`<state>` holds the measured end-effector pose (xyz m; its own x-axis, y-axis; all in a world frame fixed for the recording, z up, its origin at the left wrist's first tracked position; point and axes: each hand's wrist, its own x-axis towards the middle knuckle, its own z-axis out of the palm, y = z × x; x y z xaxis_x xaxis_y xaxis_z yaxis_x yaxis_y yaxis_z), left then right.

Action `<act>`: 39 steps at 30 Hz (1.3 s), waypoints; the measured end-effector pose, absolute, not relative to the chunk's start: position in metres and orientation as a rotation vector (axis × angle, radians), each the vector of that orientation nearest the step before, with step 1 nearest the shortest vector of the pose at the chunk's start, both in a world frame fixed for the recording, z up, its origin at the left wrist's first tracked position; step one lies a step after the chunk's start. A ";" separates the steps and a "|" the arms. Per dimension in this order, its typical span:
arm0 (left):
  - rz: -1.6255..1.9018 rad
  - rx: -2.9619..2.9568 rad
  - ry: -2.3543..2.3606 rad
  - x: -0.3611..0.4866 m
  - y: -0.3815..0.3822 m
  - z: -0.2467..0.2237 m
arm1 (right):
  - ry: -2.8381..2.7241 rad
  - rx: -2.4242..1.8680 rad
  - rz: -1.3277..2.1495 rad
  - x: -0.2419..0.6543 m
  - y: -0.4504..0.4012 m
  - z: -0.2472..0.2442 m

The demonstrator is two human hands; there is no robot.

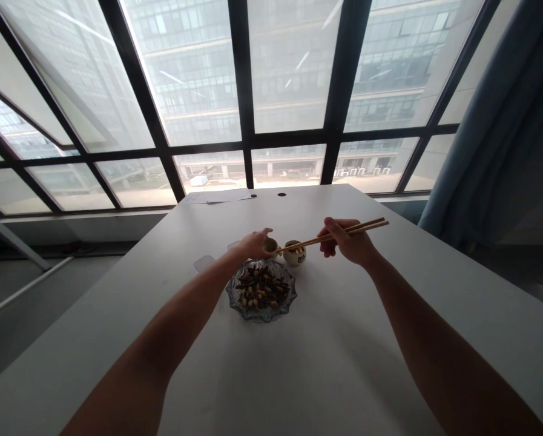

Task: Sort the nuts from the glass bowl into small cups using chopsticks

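My left hand (254,243) reaches past the glass bowl and grips a small cup (270,246), which looks tilted. A pair of wooden chopsticks (362,227) is held in my right hand (344,238), their tips pointing left at the mouth of that cup. Pale pieces, too small to name, show by the tips. Just right of it stands a second small cup (295,258), cream with dark markings, with nut-like pieces inside; the chopsticks pass over it. Nearer to me, the scalloped glass bowl (262,315) holds a mix of dark seeds and lighter nuts.
A clear plastic lid or box (203,263) lies left of the bowl, partly behind my left arm. Papers (217,196) rest at the far edge of the white table (289,375), near two round holes. Windows stand beyond, a blue curtain (475,145) at right.
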<state>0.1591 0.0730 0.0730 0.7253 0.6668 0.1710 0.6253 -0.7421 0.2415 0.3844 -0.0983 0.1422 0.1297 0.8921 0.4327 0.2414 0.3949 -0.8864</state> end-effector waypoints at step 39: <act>0.449 2.769 0.909 0.147 0.027 0.110 | -1.322 -1.325 0.439 0.398 -0.092 0.139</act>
<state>0.1474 0.0271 0.1095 0.7657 0.6028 0.2245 0.5443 -0.7931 0.2732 0.3980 -0.0920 0.1393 0.2942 0.8515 0.4341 0.4231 0.2913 -0.8580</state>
